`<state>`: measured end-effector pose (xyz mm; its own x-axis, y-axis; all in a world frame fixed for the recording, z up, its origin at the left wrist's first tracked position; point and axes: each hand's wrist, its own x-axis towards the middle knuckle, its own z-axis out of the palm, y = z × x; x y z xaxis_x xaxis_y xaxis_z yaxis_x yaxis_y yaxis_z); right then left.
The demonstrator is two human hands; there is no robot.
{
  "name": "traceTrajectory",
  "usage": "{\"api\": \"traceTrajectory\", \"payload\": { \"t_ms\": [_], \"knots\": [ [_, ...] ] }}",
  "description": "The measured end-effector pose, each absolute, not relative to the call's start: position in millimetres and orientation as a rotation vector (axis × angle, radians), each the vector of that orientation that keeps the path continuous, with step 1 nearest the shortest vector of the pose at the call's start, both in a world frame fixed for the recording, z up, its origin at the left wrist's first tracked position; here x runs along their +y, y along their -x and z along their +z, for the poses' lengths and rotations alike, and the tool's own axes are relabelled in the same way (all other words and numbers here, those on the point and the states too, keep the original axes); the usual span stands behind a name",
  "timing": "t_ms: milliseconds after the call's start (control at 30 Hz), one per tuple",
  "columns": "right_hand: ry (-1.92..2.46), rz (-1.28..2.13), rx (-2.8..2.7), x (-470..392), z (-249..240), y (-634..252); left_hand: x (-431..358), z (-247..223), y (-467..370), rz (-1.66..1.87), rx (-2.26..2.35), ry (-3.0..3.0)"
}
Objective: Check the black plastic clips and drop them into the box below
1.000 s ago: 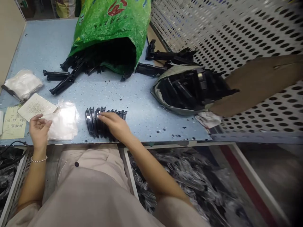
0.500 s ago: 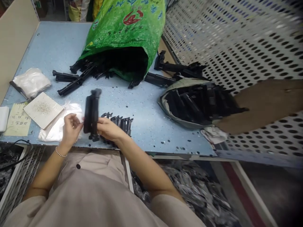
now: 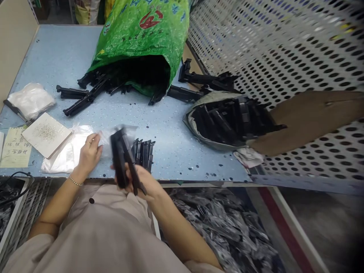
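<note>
My right hand [image 3: 142,180] is closed around a long black plastic part [image 3: 121,159], tilted and slightly blurred, just above the table's front edge. To its left, my left hand [image 3: 90,151] pinches the edge of a thin clear plastic bag [image 3: 129,131]. The bag stretches to the right, behind the top of the black part; whether the part touches it I cannot tell. A row of black plastic parts [image 3: 145,153] lies just beyond my right hand. Below and left of my left hand is a stack of flat clear bags [image 3: 64,157].
A green woven sack [image 3: 136,41] spills black parts at the back. To the right stands an open grey-green bag [image 3: 196,132] full of them, beside a perforated metal panel [image 3: 318,76]. A speckled square board [image 3: 47,134], a handwritten note [image 3: 15,149] and bundled bags [image 3: 32,100] lie left.
My right hand has drawn the black part down and right, tilting it. My left hand has risen slightly, and a clear bag now stretches out from its fingers.
</note>
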<state>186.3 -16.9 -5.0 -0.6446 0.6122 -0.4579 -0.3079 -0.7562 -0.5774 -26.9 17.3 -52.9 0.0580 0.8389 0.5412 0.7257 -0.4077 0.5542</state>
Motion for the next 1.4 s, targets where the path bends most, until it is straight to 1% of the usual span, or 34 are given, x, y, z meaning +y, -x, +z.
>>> {"api": "traceTrajectory", "payload": {
  "t_ms": [67,133,267,333,467,533,600,700,867,933,1033,1100,1167,1233,1300,1333,1400],
  "knots": [
    [0.803,2.544,-0.475,-35,-7,-183,20,-56,18,1.331,1.517,-2.134],
    [0.763,2.574,-0.342,-43,-11,-184,22,-62,14,1.35,1.448,-2.066],
    [0.845,2.287,-0.307,-41,-13,-200,23,-77,13,1.334,1.471,-1.924],
    [0.817,2.264,-0.354,-44,-12,-208,23,-80,11,1.316,1.491,-1.892],
    [0.673,2.564,-0.289,-58,-13,-206,25,-76,0,1.324,1.366,-1.908],
    [0.65,2.616,-0.159,-61,-17,-200,26,-75,-3,1.339,1.307,-1.903],
    [0.684,2.518,-0.092,-61,-19,-196,26,-77,-3,1.349,1.31,-1.897],
    [0.826,2.313,-0.196,-60,-21,-196,24,-80,2,1.345,1.383,-1.975],
    [0.939,2.283,-0.399,-55,-26,-193,8,-78,-1,1.361,1.376,-2.324],
    [0.981,2.089,-0.486,-48,-30,-191,-6,-78,-10,1.376,1.322,-2.426],
    [1.122,1.631,-0.712,-35,-42,-194,-33,-81,-33,1.333,1.183,-2.525],
    [1.216,1.403,-0.859,-27,-53,-207,-48,-82,-50,1.258,1.055,-2.539],
    [1.324,1.194,-0.872,-22,-62,-231,-57,-80,-59,1.181,0.902,-2.538],
    [1.451,0.87,-0.736,-19,-66,-269,-57,-75,-54,1.142,0.826,-2.532],
    [1.544,0.543,-0.59,-18,-60,-312,-50,-70,-32,1.142,0.994,-2.477],
    [1.573,0.463,-0.566,-19,-54,-333,-46,-68,-17,1.123,1.192,-2.414],
    [1.62,0.426,-0.596,-24,-36,-368,-36,-66,17,1.096,1.679,-2.212]
  ]
}}
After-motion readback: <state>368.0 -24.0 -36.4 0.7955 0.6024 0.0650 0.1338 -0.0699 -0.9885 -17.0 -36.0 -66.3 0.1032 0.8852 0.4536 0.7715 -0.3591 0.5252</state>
